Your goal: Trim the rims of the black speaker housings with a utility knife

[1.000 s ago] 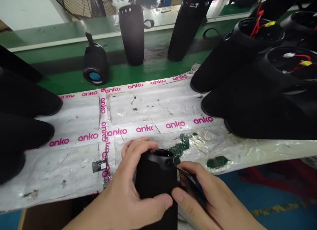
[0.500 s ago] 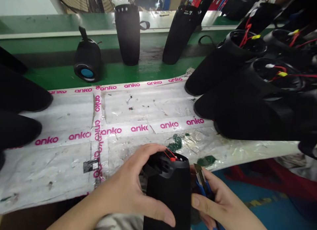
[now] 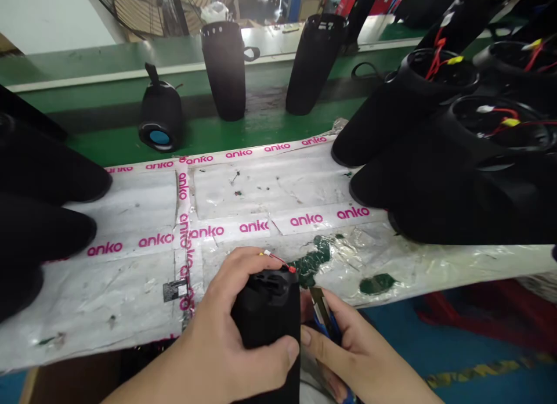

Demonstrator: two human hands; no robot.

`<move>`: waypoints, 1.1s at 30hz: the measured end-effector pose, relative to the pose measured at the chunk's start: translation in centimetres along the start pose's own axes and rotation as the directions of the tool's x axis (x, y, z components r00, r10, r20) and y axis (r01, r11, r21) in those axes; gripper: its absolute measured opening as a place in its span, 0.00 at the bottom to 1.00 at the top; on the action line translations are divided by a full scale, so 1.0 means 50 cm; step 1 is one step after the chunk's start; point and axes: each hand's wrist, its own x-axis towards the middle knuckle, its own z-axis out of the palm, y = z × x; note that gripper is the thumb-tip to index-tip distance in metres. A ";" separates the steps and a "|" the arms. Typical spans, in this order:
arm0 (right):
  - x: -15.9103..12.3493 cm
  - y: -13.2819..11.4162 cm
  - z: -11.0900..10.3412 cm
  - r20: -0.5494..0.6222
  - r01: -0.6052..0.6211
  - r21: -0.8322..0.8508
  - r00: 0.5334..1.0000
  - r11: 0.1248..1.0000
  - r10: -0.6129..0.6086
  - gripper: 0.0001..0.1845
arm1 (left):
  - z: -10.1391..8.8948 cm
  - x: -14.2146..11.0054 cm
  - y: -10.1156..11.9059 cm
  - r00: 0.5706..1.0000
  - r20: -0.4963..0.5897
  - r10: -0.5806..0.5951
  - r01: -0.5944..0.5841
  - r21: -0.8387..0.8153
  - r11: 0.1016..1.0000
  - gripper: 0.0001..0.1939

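A black cloth-covered speaker body [image 3: 267, 328] stands upright, slightly tilted, at the front edge of the bench. My left hand [image 3: 235, 328] is wrapped round it from the left, with the thumb across its front and the fingers over the top rim. A red connector [image 3: 292, 269] and a white plug on thin wires show at that rim. Close to the speaker's right side, my right hand [image 3: 348, 346] is closed around a blue-handled tool [image 3: 324, 317] with a flat metal end pointing up. The exact kind of tool is unclear. Whether the right fingers touch the speaker cannot be made out.
Several similar speaker bodies [image 3: 452, 177] with red wires crowd the right side, and others [image 3: 47, 160] lie on the left. Two stand on the green bench strip behind, near a smaller speaker [image 3: 161, 116]. Taped plastic sheeting [image 3: 265, 186] covers the bench.
The speaker and both hands have shifted left in view. The speaker has turned, so its top opening shows less and the dark top panel faces me more. Both grips are kept.
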 end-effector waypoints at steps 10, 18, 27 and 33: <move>-0.037 -0.063 0.019 0.141 0.325 -0.939 0.663 0.113 -0.735 0.11 | -0.006 -0.006 -0.016 0.999 0.004 -0.046 0.046 0.003 0.999 0.38; -0.010 -0.109 0.018 0.334 0.170 -0.941 0.603 -0.292 -0.724 0.15 | 0.000 -0.004 -0.013 0.999 0.005 -0.047 0.047 0.018 0.999 0.38; -0.007 -0.105 0.001 0.376 0.220 -0.926 0.615 -0.307 -0.693 0.15 | 0.000 0.001 -0.009 0.998 0.005 -0.061 0.061 0.014 0.998 0.37; -0.013 -0.103 0.007 0.349 0.220 -0.936 0.676 -0.275 -0.649 0.22 | 0.000 0.002 -0.009 1.000 0.010 -0.015 0.015 0.024 1.000 0.38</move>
